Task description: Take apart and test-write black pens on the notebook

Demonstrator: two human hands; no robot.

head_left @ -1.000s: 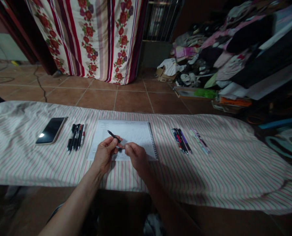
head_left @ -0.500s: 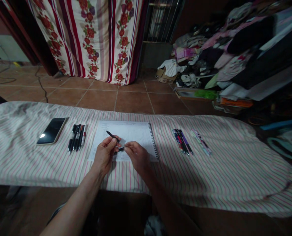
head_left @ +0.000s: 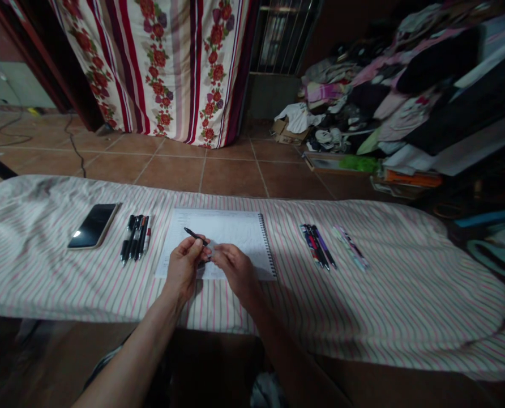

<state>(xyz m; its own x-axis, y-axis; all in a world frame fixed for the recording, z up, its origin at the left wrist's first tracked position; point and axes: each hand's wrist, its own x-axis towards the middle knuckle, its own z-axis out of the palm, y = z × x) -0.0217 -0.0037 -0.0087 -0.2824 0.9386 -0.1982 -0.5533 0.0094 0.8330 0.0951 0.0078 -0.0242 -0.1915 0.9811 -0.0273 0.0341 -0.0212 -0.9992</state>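
My left hand [head_left: 185, 259] is closed around a black pen [head_left: 195, 235], whose dark tip points up and to the left. My right hand [head_left: 235, 267] is closed too, its thumb and fingers pinching at the pen's other end, where a greyish, see-through part shows. Fingers hide most of that end, along with a small dark piece beneath it. Both hands are above a spiral notebook [head_left: 231, 226] with a pale, faintly marked page, its coil on the right side.
Left of the notebook lie several pens [head_left: 136, 238] and a phone [head_left: 94, 225]. To the right are a group of dark and coloured pens [head_left: 318, 246] and some pastel pens [head_left: 351, 246]. A striped cloth [head_left: 388, 294] covers the table. Beyond it are a curtain [head_left: 180, 68] and heaped clothes [head_left: 363, 96].
My right hand has moved slightly left, closing the gap to my left hand. The dark piece by its fingertips is now mostly hidden. The view has shifted a little.
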